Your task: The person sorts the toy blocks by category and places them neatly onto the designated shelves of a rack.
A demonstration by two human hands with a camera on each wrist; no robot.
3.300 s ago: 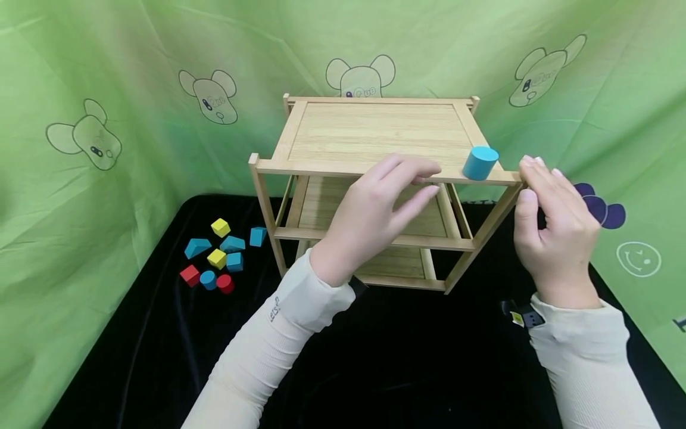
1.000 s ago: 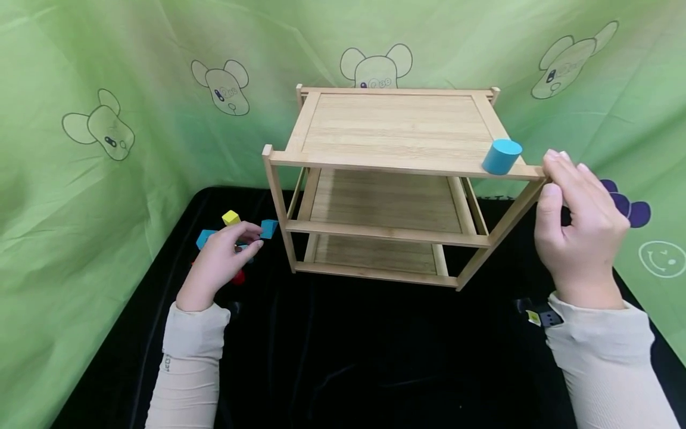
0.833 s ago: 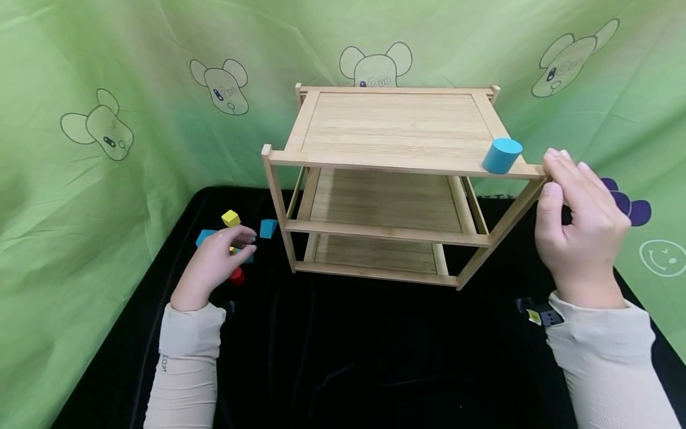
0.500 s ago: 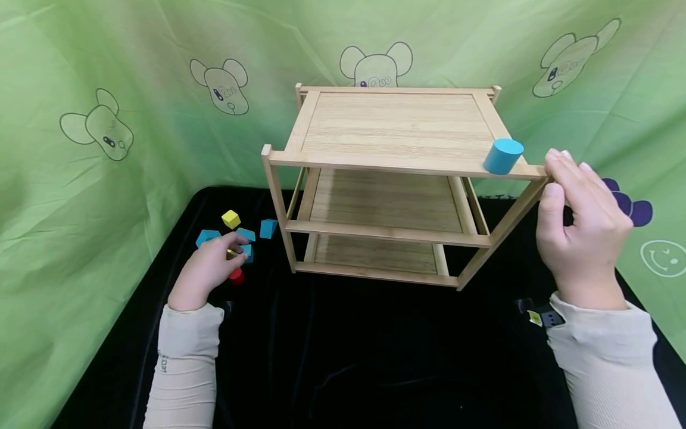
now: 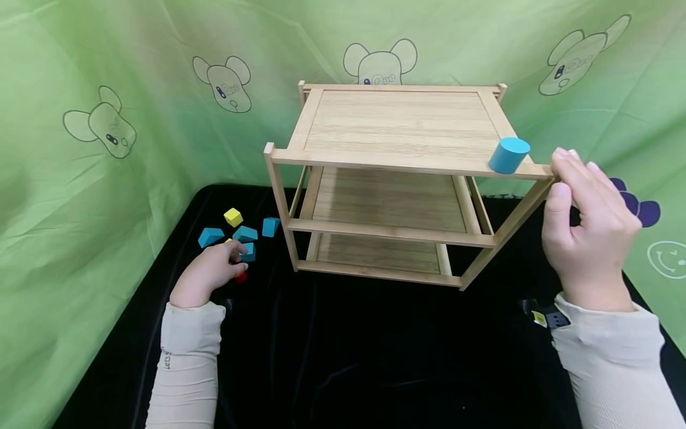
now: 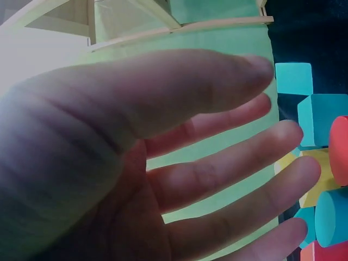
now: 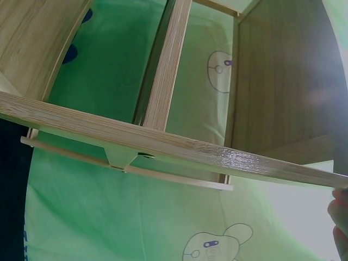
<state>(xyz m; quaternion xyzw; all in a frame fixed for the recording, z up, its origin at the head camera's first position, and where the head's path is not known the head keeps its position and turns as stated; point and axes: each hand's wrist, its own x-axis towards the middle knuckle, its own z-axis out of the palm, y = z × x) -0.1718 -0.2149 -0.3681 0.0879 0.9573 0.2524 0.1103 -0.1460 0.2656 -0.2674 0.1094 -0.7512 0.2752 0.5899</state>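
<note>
Just beside left hand (image 5: 211, 269), fingers parted: blue block (image 5: 249, 252), red cylinder (image 5: 242, 277); right hand (image 5: 593, 235) grips corner of shelf (image 5: 402, 125).

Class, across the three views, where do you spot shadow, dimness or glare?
Head: a likely shadow darkens the middle shelf toward its left; left wrist: the left grip is dim against a washed-out upper left; right wrist: glare shines on the wooden bar.

Near the left edge of the black cloth (image 5: 375, 357), the left hand (image 5: 206, 269) partly hides a red cylinder (image 5: 242, 277) (the sleeve lettering (image 5: 167, 360) is unreadably small) — the right hand (image 5: 592, 232) covers the wooden rack's (image 5: 409, 122) front right corner.
</note>
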